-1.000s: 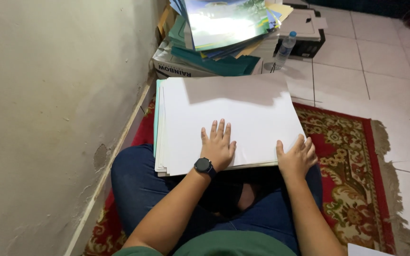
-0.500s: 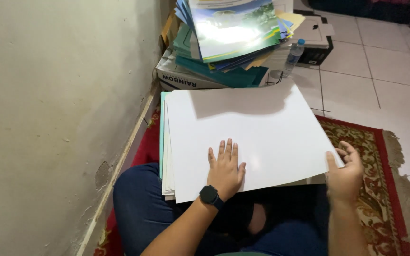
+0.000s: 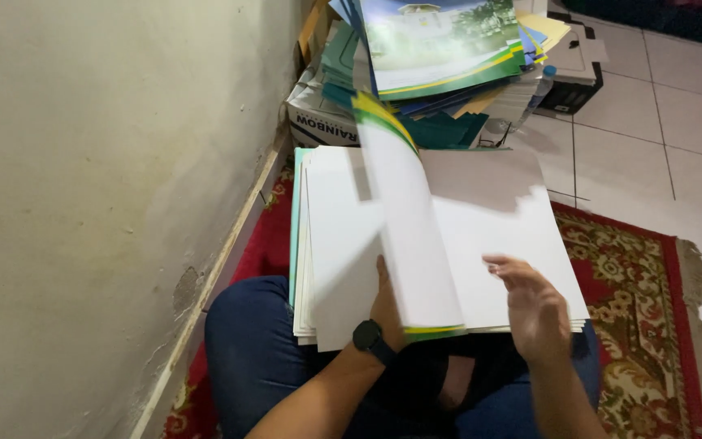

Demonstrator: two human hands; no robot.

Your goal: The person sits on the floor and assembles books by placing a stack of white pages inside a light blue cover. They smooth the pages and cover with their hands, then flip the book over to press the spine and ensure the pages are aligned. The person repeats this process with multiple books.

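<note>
One sheet (image 3: 412, 236) now lifted upright off the white stack (image 3: 497, 236), left hand (image 3: 389, 305) grasping its lower edge, right hand (image 3: 534, 305) released above the stack, cardboard box (image 3: 318, 122) beyond the stack under piled folders (image 3: 440, 49).

- The stack of white sheets (image 3: 481, 244) on the lap looks like stiff, smooth card with a matt face.
- The lifted sheet (image 3: 408, 236), at 12 o'clock from the left hand (image 3: 387, 305), has a printed green and yellow edge with a slight sheen.
- The printed covers (image 3: 436, 41) piled at 12 o'clock look glossy.
- The box (image 3: 318, 122) under them is plain cardboard.
- The rug (image 3: 635, 276) is woven cloth, patterned and fringed.
- The floor (image 3: 652, 138) is smooth, shiny tile.
- The wall (image 3: 99, 187) is rough, chipped plaster.
- The watch (image 3: 370, 337) has a matt dark strap.
- The trousers (image 3: 253, 358) are dark blue cloth.
</note>
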